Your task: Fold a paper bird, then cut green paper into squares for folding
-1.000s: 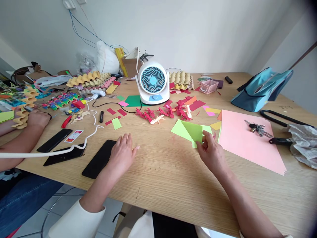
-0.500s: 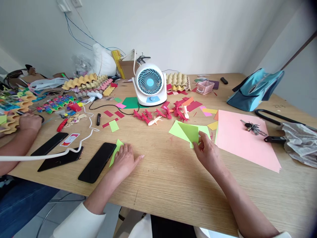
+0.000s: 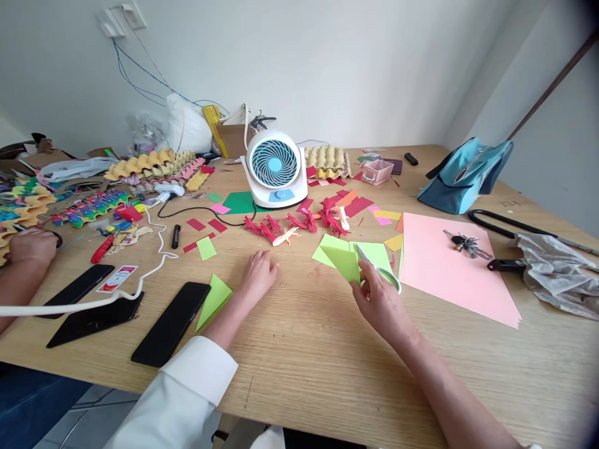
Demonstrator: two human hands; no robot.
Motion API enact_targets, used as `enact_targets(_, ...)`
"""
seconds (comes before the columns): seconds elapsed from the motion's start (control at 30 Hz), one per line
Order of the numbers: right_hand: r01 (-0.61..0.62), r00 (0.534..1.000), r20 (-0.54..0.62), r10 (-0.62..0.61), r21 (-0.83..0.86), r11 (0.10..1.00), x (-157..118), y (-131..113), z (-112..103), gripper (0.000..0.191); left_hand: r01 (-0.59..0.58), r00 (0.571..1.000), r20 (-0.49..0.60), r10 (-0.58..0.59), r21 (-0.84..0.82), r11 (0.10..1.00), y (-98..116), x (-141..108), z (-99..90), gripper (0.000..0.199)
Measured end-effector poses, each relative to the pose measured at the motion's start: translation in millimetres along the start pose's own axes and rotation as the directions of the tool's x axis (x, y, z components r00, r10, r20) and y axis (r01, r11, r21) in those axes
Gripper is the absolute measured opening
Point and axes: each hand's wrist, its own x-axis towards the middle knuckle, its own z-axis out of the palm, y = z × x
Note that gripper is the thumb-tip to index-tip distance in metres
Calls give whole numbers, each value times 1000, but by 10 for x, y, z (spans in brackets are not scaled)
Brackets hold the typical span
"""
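My right hand (image 3: pixel 377 296) pinches a folded lime-green paper (image 3: pixel 344 263) between thumb and fingers. White-handled scissors (image 3: pixel 390 279) lie beside and partly behind that hand, over more lime-green sheets (image 3: pixel 377 252). My left hand (image 3: pixel 259 272) rests on the wood with its fingers curled; whether anything is under them is hidden. A lime-green paper triangle (image 3: pixel 215 299) lies beside my left forearm, next to a black phone (image 3: pixel 171 324). Red folded paper figures (image 3: pixel 304 219) and a cream one (image 3: pixel 284 236) stand beyond my hands.
A white fan (image 3: pixel 275 168) stands at the back of the table. Pink sheets (image 3: pixel 444 268) bear keys (image 3: pixel 468 244) at the right, near a blue bag (image 3: pixel 463 178). At the left, another person's hand (image 3: pixel 32 245) is by painted egg trays (image 3: pixel 93 209). A white cable (image 3: pixel 93 304) crosses there.
My left hand has left the green triangle, moved right and forward, and curled its fingers. My right hand still holds the folded paper; scissors now show beside it. The view has shifted slightly.
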Motion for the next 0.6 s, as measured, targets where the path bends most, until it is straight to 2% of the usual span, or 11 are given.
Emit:
enact_targets(0.17,-11,1000,14,11,5,1000,-15,17,23,32,109,991,-77,-111,-37,993,-112,267,187,34)
enact_targets(0.3,-9,1000,0,9,3,1000,-7,33,26,32,157,982,-94,-164,-83,984,-93,340,253,36)
enact_targets(0.6,14,1000,-16,-15,-14,1000,2,19,13,31,107,987,-106,-120,-125,986,16,266,283,32)
